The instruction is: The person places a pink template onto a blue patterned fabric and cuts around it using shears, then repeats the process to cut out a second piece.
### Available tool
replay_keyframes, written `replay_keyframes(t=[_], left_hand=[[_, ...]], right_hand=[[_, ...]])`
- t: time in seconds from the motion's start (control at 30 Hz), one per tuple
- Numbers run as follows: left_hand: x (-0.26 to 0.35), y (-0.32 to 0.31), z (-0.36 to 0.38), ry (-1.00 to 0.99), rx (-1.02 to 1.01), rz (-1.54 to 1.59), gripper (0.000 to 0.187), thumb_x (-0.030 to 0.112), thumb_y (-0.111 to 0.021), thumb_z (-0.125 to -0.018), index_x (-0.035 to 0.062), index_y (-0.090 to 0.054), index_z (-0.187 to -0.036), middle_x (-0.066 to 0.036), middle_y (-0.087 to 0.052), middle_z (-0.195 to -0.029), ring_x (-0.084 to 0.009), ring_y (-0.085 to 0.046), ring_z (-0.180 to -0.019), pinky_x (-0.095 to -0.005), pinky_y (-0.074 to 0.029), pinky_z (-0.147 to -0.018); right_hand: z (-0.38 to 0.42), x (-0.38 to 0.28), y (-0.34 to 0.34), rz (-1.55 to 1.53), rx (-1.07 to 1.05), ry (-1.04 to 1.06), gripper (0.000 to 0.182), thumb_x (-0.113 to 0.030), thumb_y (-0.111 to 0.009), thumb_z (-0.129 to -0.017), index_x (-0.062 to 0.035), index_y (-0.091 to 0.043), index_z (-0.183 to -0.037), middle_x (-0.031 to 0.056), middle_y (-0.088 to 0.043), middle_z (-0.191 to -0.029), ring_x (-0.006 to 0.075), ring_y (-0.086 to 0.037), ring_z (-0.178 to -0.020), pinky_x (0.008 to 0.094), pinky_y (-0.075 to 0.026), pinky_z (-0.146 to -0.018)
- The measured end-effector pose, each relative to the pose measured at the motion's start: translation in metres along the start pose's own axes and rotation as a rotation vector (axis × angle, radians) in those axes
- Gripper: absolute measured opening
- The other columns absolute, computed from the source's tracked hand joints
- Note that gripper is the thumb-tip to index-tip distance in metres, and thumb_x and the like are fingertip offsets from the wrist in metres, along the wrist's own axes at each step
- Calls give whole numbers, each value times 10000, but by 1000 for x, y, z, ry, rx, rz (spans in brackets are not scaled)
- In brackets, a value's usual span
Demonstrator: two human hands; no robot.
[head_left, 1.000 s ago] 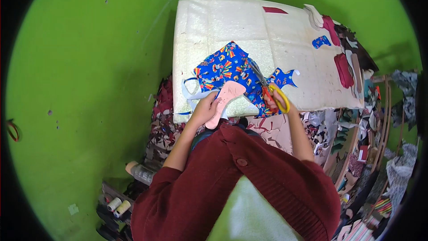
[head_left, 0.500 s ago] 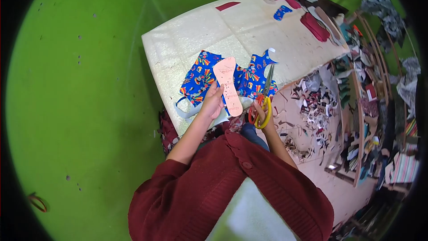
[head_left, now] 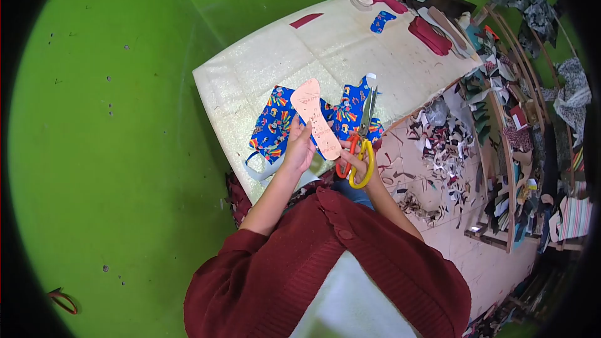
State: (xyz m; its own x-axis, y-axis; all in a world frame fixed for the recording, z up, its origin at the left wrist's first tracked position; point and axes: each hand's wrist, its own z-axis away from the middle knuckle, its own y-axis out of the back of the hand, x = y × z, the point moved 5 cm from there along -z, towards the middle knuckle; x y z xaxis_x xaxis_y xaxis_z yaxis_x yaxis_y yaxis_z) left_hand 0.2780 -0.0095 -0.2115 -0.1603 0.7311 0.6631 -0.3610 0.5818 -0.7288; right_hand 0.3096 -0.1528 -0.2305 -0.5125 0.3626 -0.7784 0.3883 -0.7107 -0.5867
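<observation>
My left hand (head_left: pixel 299 148) is closed around the left edge of a pink shoe insole (head_left: pixel 317 124), which has printed lettering and small dark marks. In my right hand (head_left: pixel 358 161) is a pair of scissors (head_left: pixel 364 126) with one orange and one yellow handle, blades pointing up and away from me. Fingertips of the right hand reach the insole's lower end. Beneath both hands lies blue patterned fabric (head_left: pixel 268 117) on the near part of the table, partly hidden by the insole. Pale scrap material shows at its near edge.
The cream-covered table (head_left: pixel 250 56) holds a dark red scrap (head_left: pixel 307 20), a small blue cut piece (head_left: pixel 382 22) and stacked dark red pieces (head_left: pixel 430 36) farther off. Cuttings (head_left: pixel 441 150) litter the floor at right, beside a crowded wooden rack (head_left: pixel 504 169). Green wall stands left.
The scissors and right hand have moved left, and the right fingertips now meet the insole's lower end. The insole has tilted more, its top leaning left. The whole view has shifted slightly.
</observation>
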Motion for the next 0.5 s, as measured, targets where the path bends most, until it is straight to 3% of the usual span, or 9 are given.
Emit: replay_keyframes(t=[0.17, 0.33, 0.5], left_hand=[[12, -12, -10, -107, 20, 19, 420, 104, -372, -879, 104, -181, -1254, -150, -393, -1197, -318, -477, -1044, -424, -448, -832], [13, -11, -24, -137, 122, 62, 447, 64, -335, -884, 121, -125, -1273, -143, -396, -1179, -289, -483, -1040, -414, -428, -851], [9, -15, -41, -190, 85, 25, 460, 38, -322, -877, 123, -111, -1277, -145, -384, -1183, -290, -468, -1059, -407, -437, -850]], right_hand=[[-17, -22, -12, -17, 20, -92, 547, -11, -584, -736, -43, -298, -1202, 168, -546, -985, 241, -580, -845, 356, -502, -712], [-43, -33, -8, 81, -6, -56, 467, -35, -601, -739, -25, -368, -1144, 120, -563, -901, 183, -586, -741, 288, -526, -578], [-68, -39, -3, 92, -46, -50, 452, -9, -602, -733, -39, -379, -1125, 111, -569, -889, 186, -589, -766, 294, -528, -583]])
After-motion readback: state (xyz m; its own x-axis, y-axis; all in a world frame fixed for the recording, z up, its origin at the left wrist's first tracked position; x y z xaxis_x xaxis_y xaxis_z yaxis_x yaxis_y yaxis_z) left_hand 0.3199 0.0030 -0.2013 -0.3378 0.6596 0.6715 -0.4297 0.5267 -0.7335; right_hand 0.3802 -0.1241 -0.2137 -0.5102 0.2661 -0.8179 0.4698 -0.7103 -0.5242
